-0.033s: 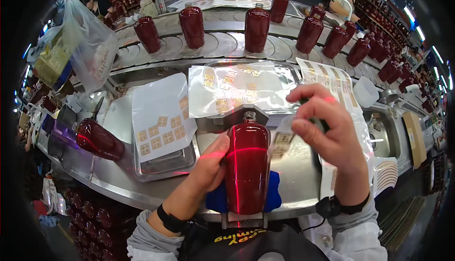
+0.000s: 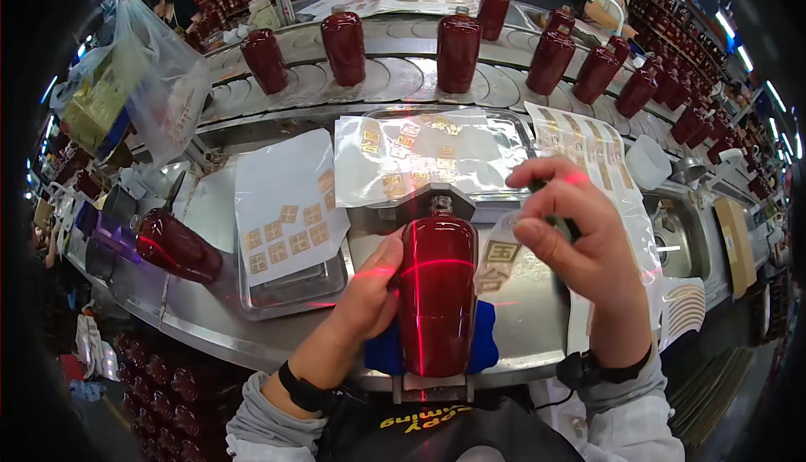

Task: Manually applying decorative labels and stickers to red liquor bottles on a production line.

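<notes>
A glossy dark red bottle (image 2: 439,302) lies tilted in a metal holder with a blue cloth (image 2: 484,340), its clear neck pointing away from me; red laser lines cross it. My left hand (image 2: 369,294) rests against the bottle's left side, thumb along its shoulder, fingers partly hidden. To the right, my right hand (image 2: 579,231) pinches a clear film sticker (image 2: 499,259) with gold characters between thumb and forefinger. The sticker hangs beside the bottle, seemingly apart from it. Something dark green shows behind those fingers, mostly hidden.
Sticker sheets lie on the left tray (image 2: 294,298) and far tray (image 2: 512,130). A second bottle (image 2: 176,246) lies at left. Beyond, red bottles stand on a conveyor (image 2: 395,84). A plastic bag (image 2: 159,67) hangs at left; a sink (image 2: 676,240) is at right. Other people sit farther back.
The sticker film has turned so its gold characters face me more clearly. My right hand has shifted slightly. The conveyor bottles stand a little farther right; my left hand stays on the bottle.
</notes>
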Demonstrator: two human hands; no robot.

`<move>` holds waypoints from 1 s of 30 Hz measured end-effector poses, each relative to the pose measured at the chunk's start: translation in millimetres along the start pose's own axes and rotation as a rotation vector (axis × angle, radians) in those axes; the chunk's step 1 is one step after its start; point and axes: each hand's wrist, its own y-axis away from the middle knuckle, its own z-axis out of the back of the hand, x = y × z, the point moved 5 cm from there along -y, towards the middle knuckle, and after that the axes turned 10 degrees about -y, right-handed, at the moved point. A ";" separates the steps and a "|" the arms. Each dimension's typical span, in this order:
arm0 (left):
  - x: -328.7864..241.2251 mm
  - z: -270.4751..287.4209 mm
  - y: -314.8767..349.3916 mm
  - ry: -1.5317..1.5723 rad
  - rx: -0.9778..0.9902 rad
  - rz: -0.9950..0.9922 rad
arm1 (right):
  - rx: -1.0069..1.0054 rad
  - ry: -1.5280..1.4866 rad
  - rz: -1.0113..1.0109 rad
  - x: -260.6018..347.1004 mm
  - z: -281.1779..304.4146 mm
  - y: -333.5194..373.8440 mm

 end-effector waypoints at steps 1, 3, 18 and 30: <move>-1.8 0.5 3.1 0.001 -0.030 -0.011 | -0.004 -0.017 -0.015 0.2 -2.9 5.7; -10.3 -3.4 11.4 -0.008 0.043 -0.056 | -0.041 0.033 -0.041 -2.8 -5.4 14.1; -0.2 -17.9 73.6 -1.283 -0.002 -0.409 | 0.036 -0.089 0.007 6.3 -23.3 15.0; 2.9 -9.4 30.5 -0.551 -0.220 -0.406 | -0.008 -0.072 -0.076 -48.4 -71.2 2.0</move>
